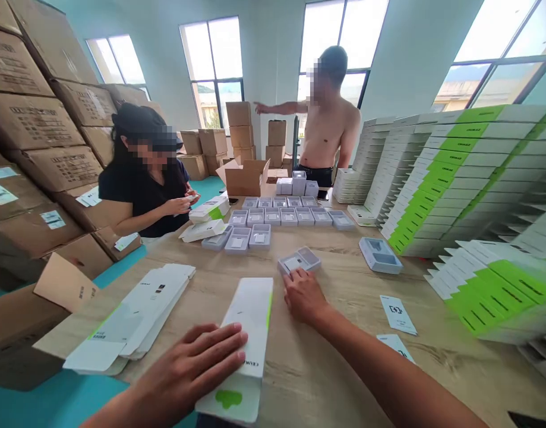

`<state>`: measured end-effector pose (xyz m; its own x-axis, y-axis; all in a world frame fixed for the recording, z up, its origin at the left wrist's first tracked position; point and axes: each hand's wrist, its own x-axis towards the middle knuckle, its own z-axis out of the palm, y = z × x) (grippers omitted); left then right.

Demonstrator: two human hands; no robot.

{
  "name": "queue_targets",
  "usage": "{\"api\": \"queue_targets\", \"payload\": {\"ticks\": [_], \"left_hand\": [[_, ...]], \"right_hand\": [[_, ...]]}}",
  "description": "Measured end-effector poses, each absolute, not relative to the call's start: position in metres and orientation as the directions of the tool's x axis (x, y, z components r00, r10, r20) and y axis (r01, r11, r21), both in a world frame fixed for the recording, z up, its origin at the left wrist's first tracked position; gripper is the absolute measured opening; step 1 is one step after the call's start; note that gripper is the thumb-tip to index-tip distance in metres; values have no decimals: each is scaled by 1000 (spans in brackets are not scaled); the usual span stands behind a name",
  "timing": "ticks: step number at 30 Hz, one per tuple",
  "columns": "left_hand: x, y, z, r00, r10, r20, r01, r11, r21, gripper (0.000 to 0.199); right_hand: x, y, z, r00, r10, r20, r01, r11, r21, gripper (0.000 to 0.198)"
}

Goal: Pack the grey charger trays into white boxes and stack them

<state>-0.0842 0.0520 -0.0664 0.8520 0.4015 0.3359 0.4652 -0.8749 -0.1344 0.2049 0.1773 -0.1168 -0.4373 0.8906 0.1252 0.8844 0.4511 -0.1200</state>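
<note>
My left hand (201,359) lies across a long white carton (250,303) with a green patch. Its fingers are stretched out over the top, and its thumb is hidden. The carton's near flap sticks out toward me. My right hand (303,294) is at the near side of a pale plastic tray (308,259), fingers bent over its edge. In the tray's left compartment lies a white item, partly covered by the fingers. Flat white cartons (139,309) are stacked to the left of my left hand.
Rows of similar trays (289,217) stand farther back, with another tray (380,255) to the right. Printed leaflets (397,315) lie near my right arm. White-green boxes (460,160) are piled at right, brown cartons (50,119) at left. One person (148,196) handles something small; another (326,125) points.
</note>
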Motion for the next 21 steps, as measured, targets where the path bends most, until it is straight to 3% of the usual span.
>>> {"api": "queue_targets", "payload": {"ticks": [2, 4, 9, 11, 13, 14, 16, 18, 21], "left_hand": [[-88, 45, -85, 874, 353, 334, 372, -928, 6, 54], [-99, 46, -99, 866, 407, 291, 392, -913, 111, 56], [-121, 51, -84, 845, 531, -64, 534, -829, 167, 81], [-105, 47, -66, 742, 661, -112, 670, -723, 166, 70], [-71, 44, -56, 546, 835, -77, 831, -527, 176, 46], [-51, 44, -56, 431, 900, -61, 891, -413, 190, 48], [-14, 48, -64, 259, 959, -116, 953, -235, 192, 80], [11, 57, -75, 192, 969, -153, 970, -164, 178, 107], [15, 69, -81, 190, 968, -165, 970, -160, 181, 108]], "right_hand": [[216, 145, -113, -496, 863, 90, 852, 504, -141, 39], [232, 128, -109, -535, 843, 56, 826, 536, -172, 44], [274, 143, -104, -513, 858, -19, 840, 497, -218, 66], [277, 160, -106, -493, 869, -42, 852, 472, -228, 78], [273, 175, -109, -468, 882, -58, 865, 443, -237, 85], [268, 180, -110, -449, 891, -63, 873, 424, -240, 83], [259, 183, -112, -401, 914, -63, 895, 375, -243, 71], [256, 178, -112, -354, 934, -45, 912, 334, -239, 60], [273, 167, -111, -329, 944, 7, 917, 321, -235, 57]]}}
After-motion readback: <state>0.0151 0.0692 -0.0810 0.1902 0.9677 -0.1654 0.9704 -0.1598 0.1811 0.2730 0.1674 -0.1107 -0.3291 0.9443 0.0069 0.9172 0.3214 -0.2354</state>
